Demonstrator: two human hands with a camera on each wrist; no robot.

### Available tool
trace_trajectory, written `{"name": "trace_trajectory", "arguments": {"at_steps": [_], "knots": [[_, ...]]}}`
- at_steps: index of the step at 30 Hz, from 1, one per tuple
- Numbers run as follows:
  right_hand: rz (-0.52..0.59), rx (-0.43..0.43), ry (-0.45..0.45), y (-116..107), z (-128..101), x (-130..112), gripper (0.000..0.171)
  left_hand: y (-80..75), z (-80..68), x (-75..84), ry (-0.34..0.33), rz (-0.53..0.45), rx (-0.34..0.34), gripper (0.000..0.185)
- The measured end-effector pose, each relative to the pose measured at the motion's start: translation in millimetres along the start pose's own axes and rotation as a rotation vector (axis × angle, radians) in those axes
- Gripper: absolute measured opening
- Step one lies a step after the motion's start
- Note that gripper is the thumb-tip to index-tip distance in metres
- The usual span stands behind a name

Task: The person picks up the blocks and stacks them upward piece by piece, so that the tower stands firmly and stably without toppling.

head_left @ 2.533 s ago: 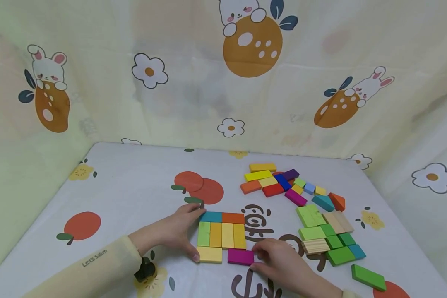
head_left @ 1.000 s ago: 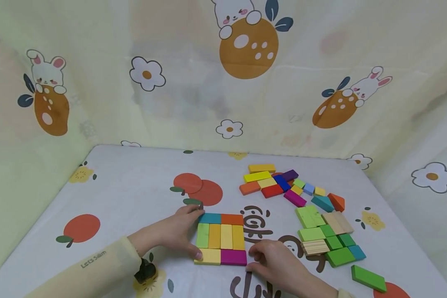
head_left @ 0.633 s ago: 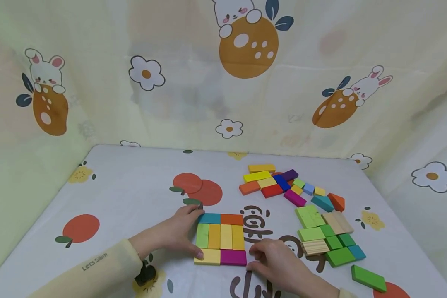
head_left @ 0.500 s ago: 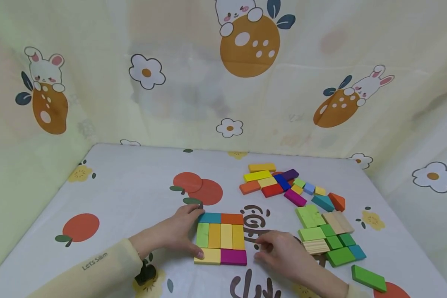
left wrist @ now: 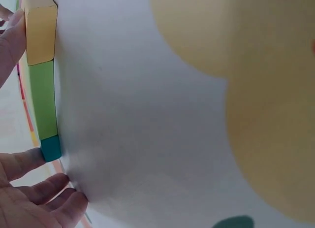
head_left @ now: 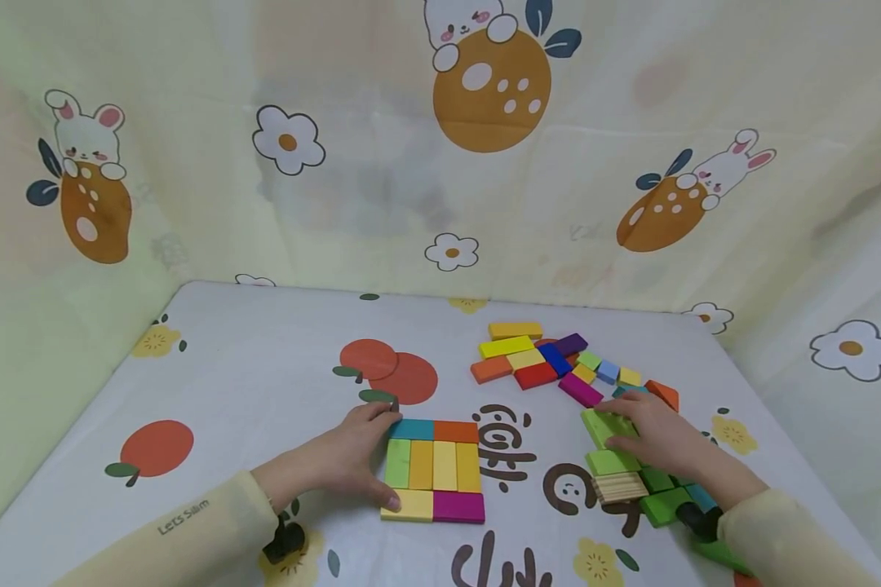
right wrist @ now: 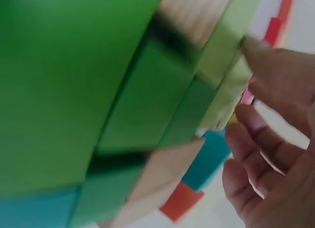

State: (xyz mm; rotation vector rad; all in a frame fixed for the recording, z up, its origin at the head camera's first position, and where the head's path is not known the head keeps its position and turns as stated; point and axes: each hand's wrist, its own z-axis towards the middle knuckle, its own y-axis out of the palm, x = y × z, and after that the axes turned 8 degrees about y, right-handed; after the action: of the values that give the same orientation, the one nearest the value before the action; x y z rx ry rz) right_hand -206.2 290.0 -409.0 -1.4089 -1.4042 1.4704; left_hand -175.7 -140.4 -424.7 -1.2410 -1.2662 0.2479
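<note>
Left hand (head_left: 345, 461) lies flat on the bench (head_left: 264, 375), fingers straight and spread, braced against the left edge of the block square (head_left: 433, 471). Forefinger tip touches the teal block (head_left: 414, 429) at the square's far-left corner; thumb tip touches the pale yellow block (head_left: 409, 505) at its near-left corner. Left wrist view: the yellow, green and teal block edges run just past the fingertips (left wrist: 29, 159), square lying flat on the bench cover.

Block square, just right of the left hand: teal and orange across the far row, four upright strips (light green, amber, yellow, amber) in the middle, pale yellow and magenta block (head_left: 458, 506) along the near row. All edges touching, nothing lifted.

Right hand (head_left: 657, 436) well apart from the square, out over the loose pile on the right. Fingers relaxed, near straight, resting on the light green block (head_left: 600, 424); not closed round it. Right wrist view: thumb tip (right wrist: 266, 60) at the light green block's edge, other fingers loose beside it.

Around the right hand: striped wooden block (head_left: 620, 487) and darker green blocks (head_left: 661, 505) just near of it, orange wedge (head_left: 664, 393) just beyond. Farther off, beyond the fingertips, a cluster of mixed coloured blocks (head_left: 536, 359).
</note>
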Motion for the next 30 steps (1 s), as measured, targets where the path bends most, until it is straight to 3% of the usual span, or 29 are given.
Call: {"name": "trace_trajectory", "arguments": {"at_steps": [3, 8, 11, 15, 20, 30], "knots": [[-0.039, -0.036, -0.033, -4.7, 5.2, 8.0, 0.047, -0.1, -0.5, 0.2, -0.003, 0.003, 0.001, 0.108], [-0.016, -0.079, -0.045, -10.0, 9.2, 18.9, 0.047, 0.0, -0.1, 0.4, 0.003, 0.007, 0.004, 0.108], [0.004, -0.074, -0.051, -8.1, 9.2, 24.7, 0.047, 0.3, 0.6, -0.2, 0.010, 0.012, 0.006, 0.108], [-0.064, -0.031, -0.110, -5.1, 8.5, 27.5, 0.050, 0.2, 0.9, -0.2, 0.009, 0.018, 0.007, 0.108], [-0.152, 0.002, -0.135, -1.4, 9.8, 24.7, 0.057, -0.7, 0.9, -0.5, 0.005, 0.014, 0.001, 0.108], [-0.076, -0.031, -0.092, 4.7, 12.7, 4.4, 0.056, 0.5, 0.0, -1.2, 0.001, 0.005, 0.000, 0.108]]}}
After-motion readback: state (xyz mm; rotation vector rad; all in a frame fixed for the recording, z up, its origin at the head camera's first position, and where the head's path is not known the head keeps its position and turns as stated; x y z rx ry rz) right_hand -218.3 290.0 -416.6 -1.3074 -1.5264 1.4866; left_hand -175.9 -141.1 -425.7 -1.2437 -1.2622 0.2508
